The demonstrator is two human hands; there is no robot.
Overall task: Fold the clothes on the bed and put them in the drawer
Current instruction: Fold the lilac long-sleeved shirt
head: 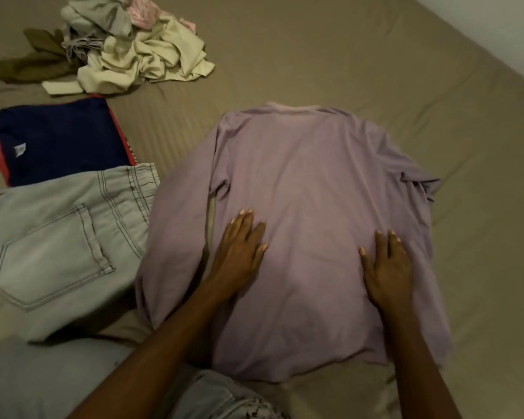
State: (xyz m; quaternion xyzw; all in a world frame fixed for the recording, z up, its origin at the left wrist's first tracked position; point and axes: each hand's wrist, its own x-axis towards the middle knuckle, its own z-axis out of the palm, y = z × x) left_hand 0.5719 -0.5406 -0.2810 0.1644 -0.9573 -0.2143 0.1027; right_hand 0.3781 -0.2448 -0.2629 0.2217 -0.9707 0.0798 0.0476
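A lilac long-sleeved top (309,176) lies spread flat on the bed, collar at the far end, left sleeve running down its side, right sleeve bunched at the right edge. My left hand (239,252) rests flat on its lower left part, fingers slightly apart. My right hand (387,267) presses flat on its lower right part. Neither hand grips the cloth. Folded light-grey jeans (58,237) lie to the left, with a folded navy garment with red trim (61,140) just beyond them.
A heap of unfolded clothes (127,46), cream, olive and pink, sits at the far left of the tan bedsheet (375,71). A white wall (502,31) borders the bed at the upper right. No drawer is in view.
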